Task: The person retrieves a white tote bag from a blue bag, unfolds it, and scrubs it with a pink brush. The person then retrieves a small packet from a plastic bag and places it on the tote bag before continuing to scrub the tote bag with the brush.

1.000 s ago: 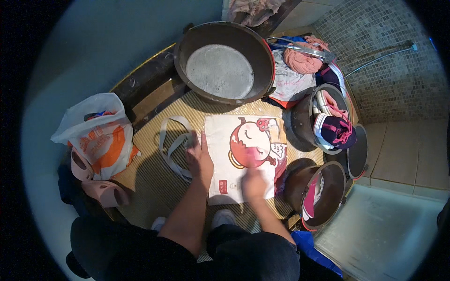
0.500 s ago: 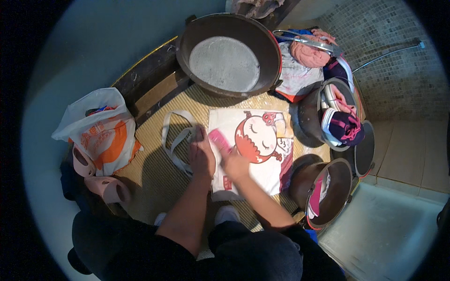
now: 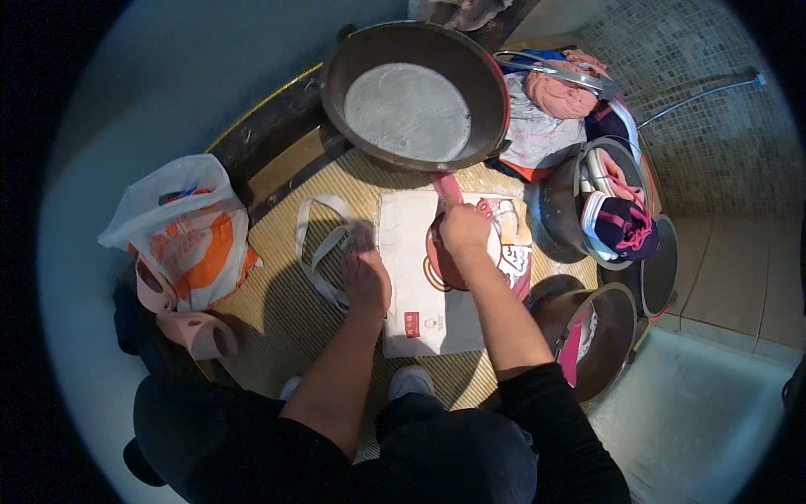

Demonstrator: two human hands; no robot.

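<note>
One white tote bag (image 3: 437, 286) with a red cartoon print and two pale handles lies flat on the woven mat (image 3: 277, 328), just below one big dark basin (image 3: 416, 97). The left hand (image 3: 365, 277) presses its edge, fingers together. The right hand (image 3: 463, 228) has its fingers clamped on one pink brush (image 3: 445, 186).

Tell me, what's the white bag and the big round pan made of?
The white bag looks like soft cloth: it lies flat with floppy fabric straps. The big round pan looks like dull dark metal with a greyish, matte bottom, though I can't be sure.
</note>
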